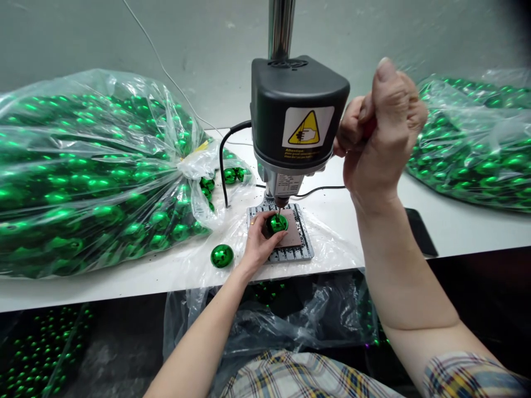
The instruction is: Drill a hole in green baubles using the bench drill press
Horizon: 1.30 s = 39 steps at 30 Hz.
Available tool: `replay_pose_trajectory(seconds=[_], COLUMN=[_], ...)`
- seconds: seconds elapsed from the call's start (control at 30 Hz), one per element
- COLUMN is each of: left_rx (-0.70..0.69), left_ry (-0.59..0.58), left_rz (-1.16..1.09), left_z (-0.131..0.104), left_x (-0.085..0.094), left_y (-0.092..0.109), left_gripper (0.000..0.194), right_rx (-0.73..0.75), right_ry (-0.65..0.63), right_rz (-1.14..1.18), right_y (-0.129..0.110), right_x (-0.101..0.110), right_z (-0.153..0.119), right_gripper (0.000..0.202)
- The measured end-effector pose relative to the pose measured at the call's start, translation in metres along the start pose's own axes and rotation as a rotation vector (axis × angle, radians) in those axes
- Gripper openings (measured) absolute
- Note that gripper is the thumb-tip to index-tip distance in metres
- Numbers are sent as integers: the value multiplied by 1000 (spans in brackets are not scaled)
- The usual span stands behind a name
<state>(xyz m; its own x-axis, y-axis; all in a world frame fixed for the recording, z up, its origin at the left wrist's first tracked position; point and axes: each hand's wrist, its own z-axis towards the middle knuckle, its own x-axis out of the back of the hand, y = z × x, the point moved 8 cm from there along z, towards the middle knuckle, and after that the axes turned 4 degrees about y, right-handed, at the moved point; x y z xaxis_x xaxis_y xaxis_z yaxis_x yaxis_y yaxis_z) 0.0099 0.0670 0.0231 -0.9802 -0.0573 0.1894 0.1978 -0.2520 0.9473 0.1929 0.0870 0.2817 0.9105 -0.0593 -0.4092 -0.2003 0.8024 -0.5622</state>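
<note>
A shiny green ball [277,224] rests on a flat pinkish-brown pad, with my left hand [262,235] gripping it from the left between thumb and fingers. Right above it, the thin bit of a black bench drill press [298,94] reaches down to the ball's top; I cannot tell how deep it sits. The pad [293,226] lies on the drill's slotted metal base [305,251], which is sprinkled with dark shavings. My right hand [384,119] is closed around the drill's feed handle at the machine's right side; a bit of red shows between the fingers.
A large clear bag [95,182] full of green balls fills the table's left side, and another bag [477,149] lies at the right. One loose ball [222,256] sits near the front edge. A dark phone-like slab [421,232] lies right. Plastic sheeting [315,315] hangs below the table.
</note>
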Motion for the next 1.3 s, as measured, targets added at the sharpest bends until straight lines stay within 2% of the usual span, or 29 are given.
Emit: replay_pose_trajectory(seconds=[0.33,0.47,0.6,0.73,1.13,1.3], left_rx=[-6,-16,-3,6,0,-5], left_ry=[56,63,63,52,45,42], left_rz=[54,63,75,89,95,95], left_z=[1,1,1,2,2,1], left_x=[3,3,4,4,4,3], left_y=[-1,0,3,4,5,5], left_gripper=[50,50,50,50,50,50], right_rx=[12,61,146,163,347,421], right_ry=[16,54,71,55,6,-68], right_rz=[124,91,31,-13,46,25], right_y=[3,-9,-22,-22,-20,-17], right_x=[1,5,11,13,22,26], right_z=[-1,-19,-39,-48,-69,-79], right_gripper=[48,44,50,52,49,47])
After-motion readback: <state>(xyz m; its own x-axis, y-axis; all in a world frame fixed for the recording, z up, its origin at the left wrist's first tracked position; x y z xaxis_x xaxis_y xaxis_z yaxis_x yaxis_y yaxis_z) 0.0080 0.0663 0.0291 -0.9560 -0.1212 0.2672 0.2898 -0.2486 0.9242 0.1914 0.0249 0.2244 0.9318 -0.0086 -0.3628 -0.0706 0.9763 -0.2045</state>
